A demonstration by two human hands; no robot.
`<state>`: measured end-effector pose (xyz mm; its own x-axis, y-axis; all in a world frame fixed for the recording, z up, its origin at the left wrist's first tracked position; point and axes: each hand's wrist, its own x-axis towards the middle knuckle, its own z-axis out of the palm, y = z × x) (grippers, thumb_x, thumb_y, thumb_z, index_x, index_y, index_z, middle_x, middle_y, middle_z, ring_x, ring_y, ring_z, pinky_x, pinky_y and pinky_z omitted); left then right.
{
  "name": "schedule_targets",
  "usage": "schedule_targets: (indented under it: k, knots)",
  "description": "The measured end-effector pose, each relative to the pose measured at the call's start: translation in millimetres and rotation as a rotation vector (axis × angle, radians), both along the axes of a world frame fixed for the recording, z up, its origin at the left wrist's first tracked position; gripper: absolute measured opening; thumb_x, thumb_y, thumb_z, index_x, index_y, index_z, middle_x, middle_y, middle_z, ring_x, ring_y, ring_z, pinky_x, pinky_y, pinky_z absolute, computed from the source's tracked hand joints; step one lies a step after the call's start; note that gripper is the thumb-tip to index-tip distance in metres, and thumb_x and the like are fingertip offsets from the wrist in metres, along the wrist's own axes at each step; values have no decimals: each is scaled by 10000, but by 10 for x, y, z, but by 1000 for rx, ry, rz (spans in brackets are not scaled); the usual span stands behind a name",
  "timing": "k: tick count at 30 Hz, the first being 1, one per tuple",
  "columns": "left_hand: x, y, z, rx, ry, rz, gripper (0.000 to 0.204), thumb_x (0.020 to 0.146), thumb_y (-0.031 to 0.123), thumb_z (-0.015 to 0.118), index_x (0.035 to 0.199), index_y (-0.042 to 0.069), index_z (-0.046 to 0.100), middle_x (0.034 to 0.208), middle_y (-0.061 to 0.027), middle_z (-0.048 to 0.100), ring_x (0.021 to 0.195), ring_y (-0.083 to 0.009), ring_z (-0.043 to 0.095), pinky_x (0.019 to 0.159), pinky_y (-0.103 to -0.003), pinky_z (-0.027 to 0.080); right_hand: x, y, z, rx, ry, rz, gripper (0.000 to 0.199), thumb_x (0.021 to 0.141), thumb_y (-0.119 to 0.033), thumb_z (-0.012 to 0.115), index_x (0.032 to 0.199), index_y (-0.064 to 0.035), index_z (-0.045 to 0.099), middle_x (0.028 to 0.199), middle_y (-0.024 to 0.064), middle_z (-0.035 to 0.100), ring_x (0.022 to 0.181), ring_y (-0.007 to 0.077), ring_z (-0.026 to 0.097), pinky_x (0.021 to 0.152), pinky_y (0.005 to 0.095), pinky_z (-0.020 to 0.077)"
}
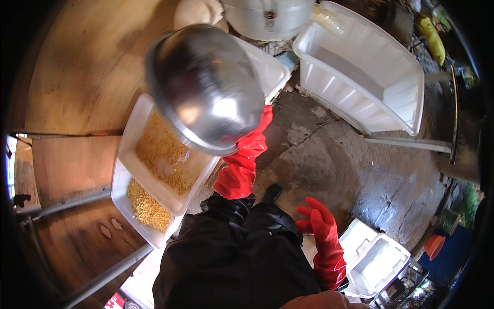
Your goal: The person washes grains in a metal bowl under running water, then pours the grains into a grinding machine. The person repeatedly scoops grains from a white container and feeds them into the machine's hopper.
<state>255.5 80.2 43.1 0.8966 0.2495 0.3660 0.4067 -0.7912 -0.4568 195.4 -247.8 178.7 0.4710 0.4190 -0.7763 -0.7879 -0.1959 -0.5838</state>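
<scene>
My left hand [252, 145], in a long red rubber glove, grips the rim of a large shiny metal bowl [208, 85]. The bowl is tipped over, its rounded outside toward me, and its inside is hidden. Beneath it stands a white plastic tub [177, 203] with yellow grains [160, 147] spread thinly on its bottom. That tub rests in or on a second white tub [121, 180], where a heap of golden grains [146, 206] shows. My right hand [321, 222], also red-gloved, hangs beside my right leg with its fingers spread and nothing in them.
A deep white bin [360, 77] stands at the far right, next to a large metal pot [270, 18]. White boxes [373, 260] sit at the lower right. Wooden panels [87, 77] and metal bars [110, 278] border the left. The concrete floor [314, 159] looks wet on the right.
</scene>
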Motion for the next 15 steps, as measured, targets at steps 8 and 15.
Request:
schedule_targets:
  k: [8,15]
  knots:
    - [-189,-375,131,2091,330,137,420,945,243,522,1335,87,511,1366,-107,480,1289,-274,421,1055,-429,386,-309,-642,-301,136,-592,-16,657,883,-123,717,1453,-39,401,1453,149,465,1367,234,405,1124,382,315]
    - [-596,-1912,-82,3537,-178,-620,241,848,143,609,1028,-9,659,988,-133,675,951,-273,652,837,-393,541,-798,-1686,-190,257,-514,-715,721,927,-177,671,1516,-81,266,1526,136,337,1394,244,350,1096,355,344]
